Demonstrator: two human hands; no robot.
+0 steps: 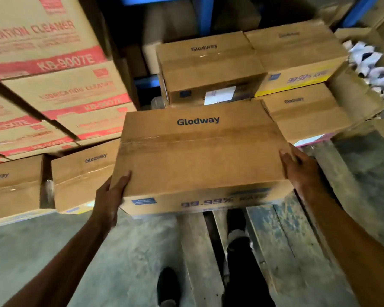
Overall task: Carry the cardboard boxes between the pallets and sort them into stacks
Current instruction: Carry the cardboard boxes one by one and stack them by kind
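Above pallet (pixel 282 240), box (pixel 200 156) between fingers (pixel 285 155).

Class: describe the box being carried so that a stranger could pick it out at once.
Start at the wooden pallet underfoot. Above it, between the left hand and right hand, is the carried box. Unlike the other Glodway boxes, it rests on nothing and its logo is sharp.

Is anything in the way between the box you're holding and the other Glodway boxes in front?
Nothing visible. The held box, gripped by the left hand and right hand, already reaches the stacked Glodway boxes; only the bare wooden pallet lies below.
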